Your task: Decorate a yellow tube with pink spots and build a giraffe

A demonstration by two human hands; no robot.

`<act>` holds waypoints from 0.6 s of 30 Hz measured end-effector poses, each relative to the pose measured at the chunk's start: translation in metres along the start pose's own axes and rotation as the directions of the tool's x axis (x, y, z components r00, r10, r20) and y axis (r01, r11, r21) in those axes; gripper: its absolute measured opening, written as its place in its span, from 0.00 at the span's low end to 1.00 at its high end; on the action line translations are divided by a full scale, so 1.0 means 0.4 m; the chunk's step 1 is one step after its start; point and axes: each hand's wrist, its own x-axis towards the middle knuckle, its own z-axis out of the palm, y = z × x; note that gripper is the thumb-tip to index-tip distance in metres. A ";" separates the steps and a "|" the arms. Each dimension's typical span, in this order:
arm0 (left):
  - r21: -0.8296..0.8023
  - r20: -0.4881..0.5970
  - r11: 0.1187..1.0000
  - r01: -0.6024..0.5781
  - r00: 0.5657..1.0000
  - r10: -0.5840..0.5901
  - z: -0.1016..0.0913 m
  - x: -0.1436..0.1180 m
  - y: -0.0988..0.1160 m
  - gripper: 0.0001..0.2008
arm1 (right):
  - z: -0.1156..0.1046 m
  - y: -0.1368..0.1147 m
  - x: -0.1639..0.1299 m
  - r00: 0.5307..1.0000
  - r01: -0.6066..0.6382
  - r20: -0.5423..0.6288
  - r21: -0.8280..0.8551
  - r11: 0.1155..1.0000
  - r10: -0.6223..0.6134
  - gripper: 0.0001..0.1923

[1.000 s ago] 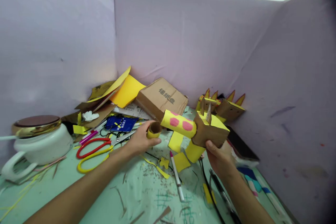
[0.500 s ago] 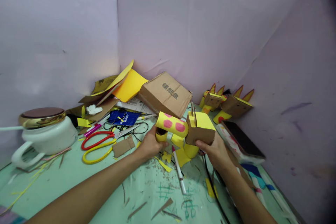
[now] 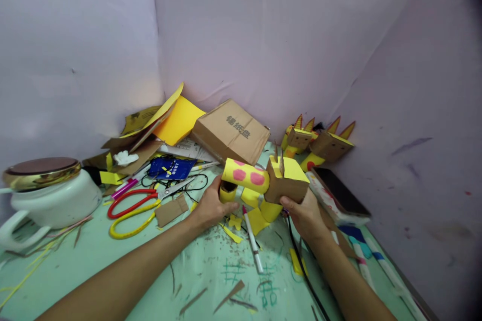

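Between thumb and fingers of the left hand (image 3: 209, 205), I see a short yellow tube (image 3: 227, 196) gripped, the curl closed to its width, perhaps to keep its brown open end facing up just under the spotted tube (image 3: 246, 176); whether the two are joined, I cannot tell. To their right, the right hand (image 3: 307, 214) has its thumb pressed on the lower front of a small box (image 3: 286, 189), its other fingers mostly hidden behind, a closed hold that probably steadies that bulkier end. Spotted tube and small box appear to form one toy (image 3: 265, 183), lying between the two hands: yellow paper with pink patches, plain brown cardboard front, yellow top, two thin points rising from it. On the near side of the fingers I make out a marker (image 3: 253, 242). Left of the left fingers, scissors (image 3: 131, 213) lie beside a cardboard scrap (image 3: 171, 210). Beyond both hands are a big carton (image 3: 231, 133) and, farther right, a horned head (image 3: 333, 148), likely set out of the way.
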 end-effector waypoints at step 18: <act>0.066 -0.078 0.997 0.038 0.996 -0.033 0.012 0.002 0.043 0.29 | -0.006 0.000 -0.003 1.000 -0.019 -0.011 0.098 0.995 0.020 0.34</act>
